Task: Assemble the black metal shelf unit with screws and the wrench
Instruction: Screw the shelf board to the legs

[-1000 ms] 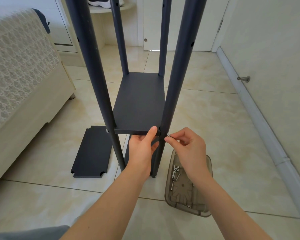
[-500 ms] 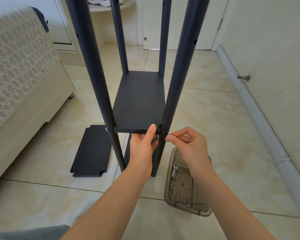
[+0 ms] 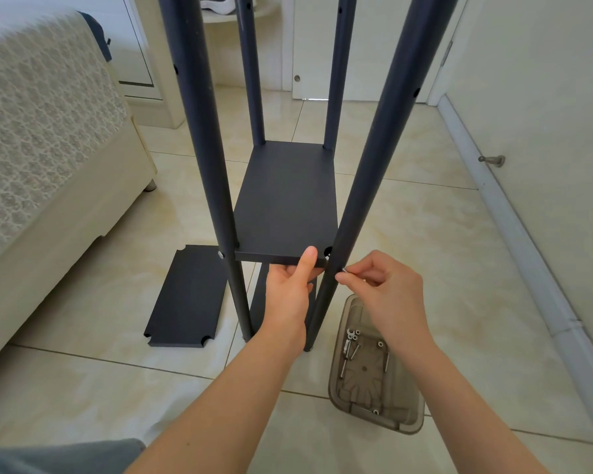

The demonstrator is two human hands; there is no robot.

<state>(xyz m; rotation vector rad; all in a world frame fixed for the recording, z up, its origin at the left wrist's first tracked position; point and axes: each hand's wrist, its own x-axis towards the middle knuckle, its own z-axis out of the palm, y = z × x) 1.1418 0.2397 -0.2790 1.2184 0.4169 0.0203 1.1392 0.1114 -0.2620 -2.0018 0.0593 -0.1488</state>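
Note:
The black shelf unit stands on the tile floor with several upright posts and one shelf board (image 3: pixel 285 203) fitted between them. My left hand (image 3: pixel 290 295) grips the board's near edge, thumb on top, next to the near right post (image 3: pixel 367 179). My right hand (image 3: pixel 387 295) pinches a small silver screw (image 3: pixel 343 269) against that post at board height. A second screw head (image 3: pixel 221 254) shows on the near left post (image 3: pixel 202 159). A clear plastic tray (image 3: pixel 408 419) at the lower right holds several screws, washers and a small wrench (image 3: pixel 347 343).
A loose black shelf board (image 3: pixel 185 299) lies flat on the floor left of the unit, and another dark panel sits under the fitted board. A bed with a patterned cover (image 3: pixel 42 131) fills the left. A wall with a doorstop (image 3: pixel 493 160) runs along the right.
The view has shifted slightly. My right hand has pressed the screw closer onto the near right post. My left hand keeps its grip on the board's edge.

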